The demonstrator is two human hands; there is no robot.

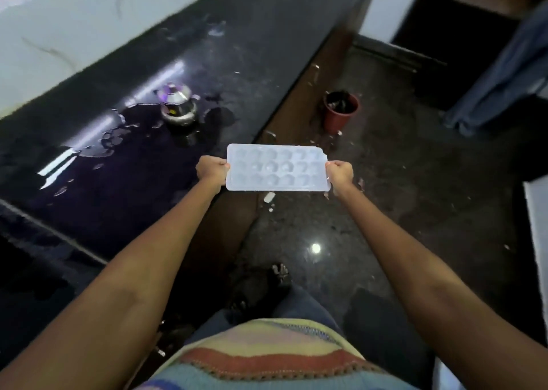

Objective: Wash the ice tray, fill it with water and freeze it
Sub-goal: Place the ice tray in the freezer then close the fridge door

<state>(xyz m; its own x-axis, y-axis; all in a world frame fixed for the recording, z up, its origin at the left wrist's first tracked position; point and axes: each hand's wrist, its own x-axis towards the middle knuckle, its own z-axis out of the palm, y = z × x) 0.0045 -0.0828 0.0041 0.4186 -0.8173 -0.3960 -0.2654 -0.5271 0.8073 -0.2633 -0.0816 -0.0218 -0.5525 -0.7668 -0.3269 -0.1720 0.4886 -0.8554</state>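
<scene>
A pale translucent ice tray [277,167] with several rounded cups is held level in front of me, out over the floor just past the counter's edge. My left hand [211,170] grips its left short edge and my right hand [340,173] grips its right short edge, both arms stretched forward. Whether the cups hold water cannot be told.
A black stone counter [124,164] runs along the left, wet with puddles, and a shiny metal teapot [178,105] stands on it. A red bucket [340,111] stands on the dark, littered floor ahead. Blue cloth [504,72] hangs at the right by a dark doorway.
</scene>
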